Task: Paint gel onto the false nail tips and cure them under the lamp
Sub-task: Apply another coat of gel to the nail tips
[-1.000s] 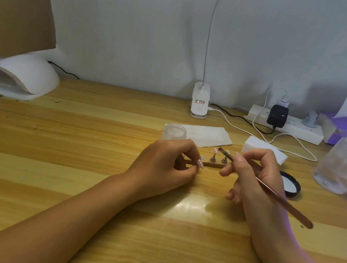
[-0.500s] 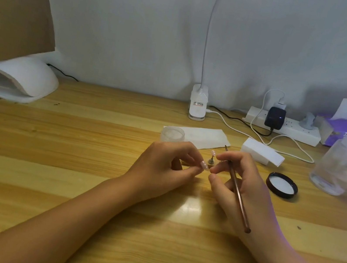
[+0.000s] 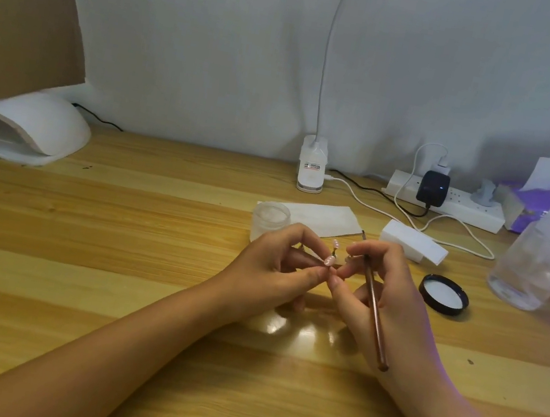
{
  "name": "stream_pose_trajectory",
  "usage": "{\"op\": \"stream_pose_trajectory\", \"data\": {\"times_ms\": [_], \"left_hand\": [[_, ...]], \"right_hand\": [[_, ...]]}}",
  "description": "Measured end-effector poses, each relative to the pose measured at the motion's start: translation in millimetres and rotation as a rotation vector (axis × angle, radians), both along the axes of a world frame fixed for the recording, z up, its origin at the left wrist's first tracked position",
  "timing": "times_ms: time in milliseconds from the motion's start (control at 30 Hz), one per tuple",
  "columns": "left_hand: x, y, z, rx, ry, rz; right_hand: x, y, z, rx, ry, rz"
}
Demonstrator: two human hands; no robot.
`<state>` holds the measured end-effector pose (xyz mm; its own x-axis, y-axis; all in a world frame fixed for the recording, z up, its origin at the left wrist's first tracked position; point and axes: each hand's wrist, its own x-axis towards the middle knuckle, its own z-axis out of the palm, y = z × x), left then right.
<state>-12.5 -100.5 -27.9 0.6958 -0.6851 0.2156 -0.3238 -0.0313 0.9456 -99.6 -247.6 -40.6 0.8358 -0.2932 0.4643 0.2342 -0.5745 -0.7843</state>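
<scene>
Left hand (image 3: 270, 269) pinches the stand (image 3: 333, 253) of a pink false nail tip (image 3: 336, 244); right hand (image 3: 378, 298), gripping a brush (image 3: 374, 305), meets it fingertip to fingertip. Curing lamp (image 3: 32, 127) sits at ten o'clock on the counter (image 3: 113, 254).

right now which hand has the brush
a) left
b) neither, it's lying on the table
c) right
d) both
C: the copper brush runs through the curled fingers of the right hand, its end sticking out past the wrist, while the left hand only pinches at the nail tip stand.
</scene>
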Motion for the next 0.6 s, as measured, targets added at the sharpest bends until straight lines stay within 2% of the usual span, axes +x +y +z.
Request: {"op": "stream_pose_trajectory", "data": {"times_ms": [200, 400, 600], "left_hand": [[-3.9, -0.4, 5.3, 0.0, 0.055, -0.022], [-7.0, -2.1, 1.6, -0.005, 0.056, 0.049], [-7.6, -3.6, -3.7, 0.018, -0.111, 0.073]], "right_hand": [[0.0, 0.1, 3.0, 0.01, -0.017, 0.009], [-0.5, 1.8, 3.7, 0.036, -0.027, 0.021], [0.4, 0.1, 4.0, 0.025, -0.045, -0.013]]}}
